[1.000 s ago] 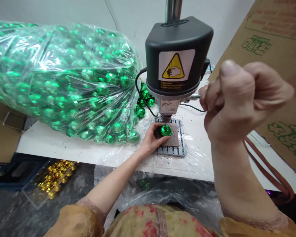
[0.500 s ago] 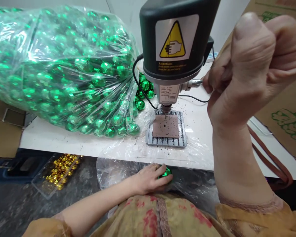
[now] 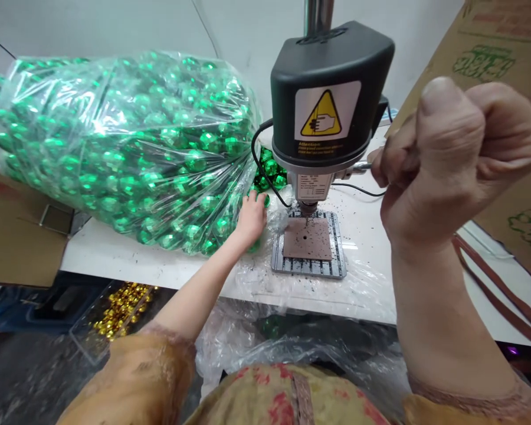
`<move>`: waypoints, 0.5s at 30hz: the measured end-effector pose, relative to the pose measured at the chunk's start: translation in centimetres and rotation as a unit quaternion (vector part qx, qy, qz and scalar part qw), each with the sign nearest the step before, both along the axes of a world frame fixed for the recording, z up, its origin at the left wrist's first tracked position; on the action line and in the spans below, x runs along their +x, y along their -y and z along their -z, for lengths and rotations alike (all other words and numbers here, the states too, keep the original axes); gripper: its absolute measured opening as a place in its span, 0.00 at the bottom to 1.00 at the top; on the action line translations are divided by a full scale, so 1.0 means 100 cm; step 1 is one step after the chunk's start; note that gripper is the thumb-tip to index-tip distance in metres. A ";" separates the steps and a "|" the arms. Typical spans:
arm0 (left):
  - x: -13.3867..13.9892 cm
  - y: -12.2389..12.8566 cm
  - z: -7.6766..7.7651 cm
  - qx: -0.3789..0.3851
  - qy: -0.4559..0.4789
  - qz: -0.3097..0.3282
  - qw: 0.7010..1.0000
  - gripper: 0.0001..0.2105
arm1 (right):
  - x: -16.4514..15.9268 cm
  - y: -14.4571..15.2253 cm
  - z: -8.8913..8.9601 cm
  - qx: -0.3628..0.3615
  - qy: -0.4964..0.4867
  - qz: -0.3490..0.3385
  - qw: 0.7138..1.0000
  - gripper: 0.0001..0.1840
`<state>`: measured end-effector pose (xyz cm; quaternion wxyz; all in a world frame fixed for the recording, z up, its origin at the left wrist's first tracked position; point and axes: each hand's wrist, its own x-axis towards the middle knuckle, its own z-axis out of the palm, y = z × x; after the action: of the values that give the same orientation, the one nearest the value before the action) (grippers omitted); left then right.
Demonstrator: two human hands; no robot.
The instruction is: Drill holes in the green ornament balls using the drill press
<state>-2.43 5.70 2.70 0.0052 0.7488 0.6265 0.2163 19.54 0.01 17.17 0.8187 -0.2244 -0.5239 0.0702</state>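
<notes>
Lifted since half a second ago, from a green ball below the front edge of the white tabletop (image 3: pixel 367 230) up to the gathered end of the clear bag (image 3: pixel 115 130): left hand (image 3: pixel 253 218). Left grip narrow-looking, fingers bent and slightly spread, right at a green ball (image 3: pixel 266 201); cannot tell whether closed on it.

Right hand (image 3: pixel 442 171) clenched as before, grip tight around the metal lever (image 3: pixel 361 167) of the drill press (image 3: pixel 331 65), lever end hidden inside the fist.

Faceted green balls: most packed in the bag, on its side across the left of the tabletop; loose green balls (image 3: pixel 272 168) just beyond the left hand, partly behind the press.

Under the chuck (image 3: pixel 308 208): brown board (image 3: pixel 316 245) with one dark hole, flat on the slotted base (image 3: pixel 340 260). Dark chips scattered over both and around.

Below, to the left: gold balls (image 3: pixel 124 307) in a clear tray. In front: crumpled clear plastic (image 3: pixel 221 336), dim green showing through. Far right: printed cardboard (image 3: pixel 469 29), tilted.
</notes>
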 end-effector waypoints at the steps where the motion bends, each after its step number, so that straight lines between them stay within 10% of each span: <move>1: 0.001 -0.016 -0.001 -0.015 -0.011 -0.017 1.000 0.20 | -0.001 0.001 0.000 -0.005 -0.001 0.001 1.000 0.26; 10: -0.003 -0.027 0.002 0.010 0.109 -0.024 0.994 0.16 | -0.001 0.003 0.002 -0.012 0.002 -0.013 1.000 0.27; 15: -0.008 0.030 -0.006 -0.039 0.502 0.004 0.864 0.19 | 0.000 0.006 0.002 -0.018 0.013 -0.030 0.999 0.26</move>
<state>-3.23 2.69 3.26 0.3489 0.5410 0.5437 0.5386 19.50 -0.58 16.99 0.8052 -0.2237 -0.5397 0.1012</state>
